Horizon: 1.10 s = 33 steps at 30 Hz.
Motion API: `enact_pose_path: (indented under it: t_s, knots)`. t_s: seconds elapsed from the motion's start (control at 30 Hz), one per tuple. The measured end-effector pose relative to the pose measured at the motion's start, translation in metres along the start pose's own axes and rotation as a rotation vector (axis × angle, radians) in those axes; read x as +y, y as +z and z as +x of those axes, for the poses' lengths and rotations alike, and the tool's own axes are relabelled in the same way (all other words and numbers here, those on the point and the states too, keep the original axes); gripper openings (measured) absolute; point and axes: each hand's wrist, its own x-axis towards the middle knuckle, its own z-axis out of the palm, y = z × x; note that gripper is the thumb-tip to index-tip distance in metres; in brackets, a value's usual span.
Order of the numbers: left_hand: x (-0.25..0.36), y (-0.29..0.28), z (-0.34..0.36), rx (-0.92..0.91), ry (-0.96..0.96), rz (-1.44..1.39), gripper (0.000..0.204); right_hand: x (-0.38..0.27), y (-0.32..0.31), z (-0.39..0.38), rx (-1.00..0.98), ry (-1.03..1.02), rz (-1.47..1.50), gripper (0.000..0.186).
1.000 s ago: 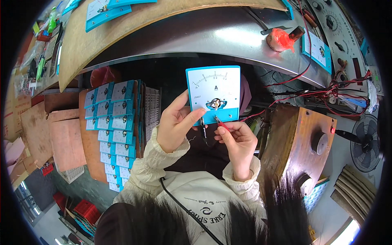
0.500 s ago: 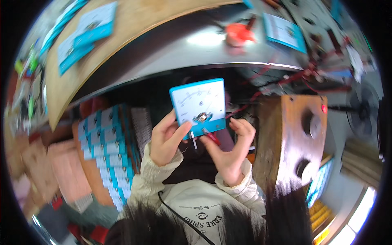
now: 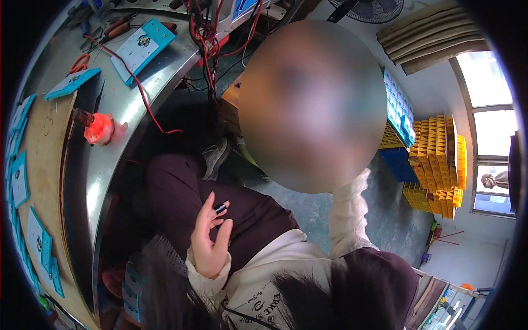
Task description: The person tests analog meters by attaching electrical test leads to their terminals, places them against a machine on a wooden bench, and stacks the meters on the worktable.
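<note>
My left hand [image 3: 210, 242] is raised above my dark trousers, its fingers bent around a small, dark, stick-like piece [image 3: 221, 209] whose exact kind I cannot make out. My right arm [image 3: 349, 214] stretches away in its pale sleeve, ending at a large blurred round patch. That patch hides my right hand and anything it may hold. A red lead [image 3: 140, 93] hangs over the edge of the metal bench, its end loose. On the bench lies a teal-framed white meter [image 3: 140, 52], apart from both hands.
The metal bench [image 3: 165, 82] curves along the left, bearing a glowing red-orange pot [image 3: 100, 130] and orange scissors [image 3: 80, 63]. Several more meters lie on a wooden board [image 3: 52, 165]. At right stand stacked yellow crates [image 3: 434, 165] and teal-and-white stacks [image 3: 399, 107]. A fan [image 3: 374, 8] is far back.
My view has swung to the right. The meter held in my hands earlier no longer shows in them. My right arm has reached out to the right; my left hand is apart from it.
</note>
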Motion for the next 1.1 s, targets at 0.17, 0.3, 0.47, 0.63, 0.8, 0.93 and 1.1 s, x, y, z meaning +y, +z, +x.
enact_pose_path:
  t_s: [0.17,0.3,0.47,0.63,0.8,0.93,1.1]
  knots:
    - [-0.002,-0.020,0.005,0.055,0.004,-0.034,0.049,0.067,0.013,0.007,-0.054,0.046,-0.185,0.104]
    - [0.003,-0.029,0.005,0.086,-0.016,-0.056,0.047,0.075,0.015,0.007,-0.048,0.022,-0.138,0.097]
    - [0.003,-0.031,-0.003,0.155,-0.065,-0.089,0.044,0.041,0.011,0.004,-0.026,-0.074,-0.125,0.094]
    - [0.006,-0.015,-0.007,0.325,0.085,0.161,0.046,-0.105,-0.003,-0.067,-0.632,0.361,0.893,0.095]
    - [0.017,-0.023,-0.022,0.545,0.059,0.195,0.046,-0.228,-0.065,-0.124,-0.970,-0.222,1.053,0.118]
    - [0.023,-0.063,-0.052,0.755,0.038,-0.317,0.040,-0.262,-0.080,-0.123,-1.173,-0.335,1.233,0.113]
    - [0.020,-0.090,-0.075,0.793,0.010,-0.249,0.051,-0.263,-0.088,-0.137,-1.972,0.597,1.282,0.036]
